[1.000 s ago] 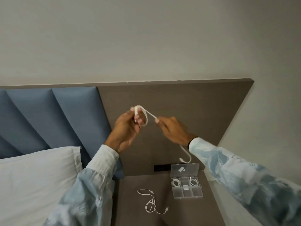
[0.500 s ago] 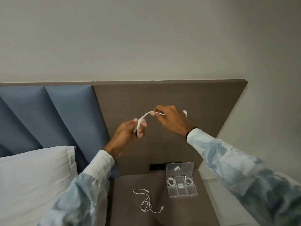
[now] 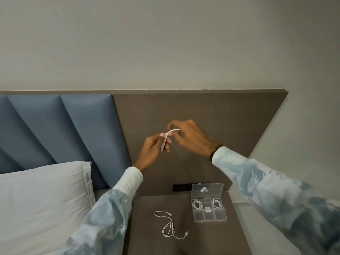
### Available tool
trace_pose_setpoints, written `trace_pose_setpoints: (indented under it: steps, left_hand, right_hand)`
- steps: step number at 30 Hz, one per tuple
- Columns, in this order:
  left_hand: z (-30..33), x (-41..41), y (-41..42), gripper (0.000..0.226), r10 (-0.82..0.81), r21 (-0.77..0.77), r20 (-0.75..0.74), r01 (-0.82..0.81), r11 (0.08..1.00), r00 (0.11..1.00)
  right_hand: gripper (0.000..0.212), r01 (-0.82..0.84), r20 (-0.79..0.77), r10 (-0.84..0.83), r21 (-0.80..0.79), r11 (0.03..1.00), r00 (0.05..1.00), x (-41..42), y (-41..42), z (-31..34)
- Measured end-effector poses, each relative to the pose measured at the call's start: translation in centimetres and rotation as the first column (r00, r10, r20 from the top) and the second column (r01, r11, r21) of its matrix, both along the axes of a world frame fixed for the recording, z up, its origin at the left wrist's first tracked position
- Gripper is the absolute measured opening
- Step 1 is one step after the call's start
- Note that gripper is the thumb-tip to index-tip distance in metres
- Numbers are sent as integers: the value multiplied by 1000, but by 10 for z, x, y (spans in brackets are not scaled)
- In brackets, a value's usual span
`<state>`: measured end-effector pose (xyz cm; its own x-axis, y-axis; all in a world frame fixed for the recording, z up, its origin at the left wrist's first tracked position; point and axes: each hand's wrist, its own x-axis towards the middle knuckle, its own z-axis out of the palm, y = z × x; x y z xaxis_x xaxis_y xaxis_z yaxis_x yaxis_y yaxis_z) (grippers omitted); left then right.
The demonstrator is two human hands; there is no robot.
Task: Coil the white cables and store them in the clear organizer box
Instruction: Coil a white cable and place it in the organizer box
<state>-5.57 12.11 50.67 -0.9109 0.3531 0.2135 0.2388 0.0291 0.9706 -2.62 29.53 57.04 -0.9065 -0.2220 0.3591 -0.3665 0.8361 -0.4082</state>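
A loose cable (image 3: 170, 225) lies on the nightstand (image 3: 147, 227), left of the organizer box (image 3: 208, 205).

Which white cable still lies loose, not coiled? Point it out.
The loose cable sprawled on the nightstand. The others are coiled: two inside the organizer box, one in the hands.

Bare nightstand (image 3: 147, 208) left of open organizer box (image 3: 208, 211), loose cable (image 3: 170, 225) mid-surface (uncoiled), raised lid behind

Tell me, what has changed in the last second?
The dangling tail is gone: the right hand has wound the white cable up onto the left hand. Both keep hold. The loose cable and organizer box lie unmoved.
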Motion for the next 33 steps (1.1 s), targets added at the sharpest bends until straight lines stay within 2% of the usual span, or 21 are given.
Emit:
trace_pose_setpoints:
  steps: [3, 7, 10, 12, 13, 15, 17, 19, 24, 28, 33]
  left_hand:
    - [7, 0, 3, 48, -18, 39, 161, 12, 999, 987]
    - [3, 4, -1, 58, -27, 30, 201, 21, 999, 979]
    - [-1, 7, 5, 68, 184, 12, 192, -190, 982, 964]
    - [-3, 6, 11, 70, 378, -47, 124, -375, 926, 917]
    - [-3, 5, 13, 66, 453, -63, 71, -449, 891, 889]
    - [-4, 6, 16, 50, 515, 12, 9, -515, 857, 857]
    - [-5, 6, 14, 31, 476, 82, -32, -472, 878, 879]
    - [-10, 6, 9, 19, 400, 49, -80, -397, 917, 913]
    - [-16, 8, 7, 33, 222, -14, -15, -222, 975, 975]
    - [-15, 7, 12, 30, 265, -76, -29, -266, 961, 964]
    - [-13, 0, 9, 25, 309, 28, 84, -312, 950, 947]
  right_hand:
    - [31, -52, 135, 68, -115, 992, 989, -5, 1, -3]
    - [22, 10, 335, 88, -280, 960, 938, 0, -2, -19]
    - [24, 47, 346, 59, -292, 955, 936, 1, -9, -28]
    - [25, 76, 328, 33, -314, 946, 944, -1, -14, -31]
    - [26, 93, 324, 18, -325, 941, 946, -2, -15, -33]
    - [27, 123, 309, -13, -340, 932, 951, -3, -13, -36]
    - [28, 168, 294, -57, -368, 915, 954, -4, -6, -39]
    - [27, 207, 284, -98, -385, 900, 954, -5, 3, -41]
    - [25, 260, 280, -147, -427, 866, 949, -7, 15, -47]
    - [21, 269, 273, -152, -465, 844, 950, -6, 18, -47]
    - [9, 303, 399, -40, -623, 722, 916, -2, 35, -45]
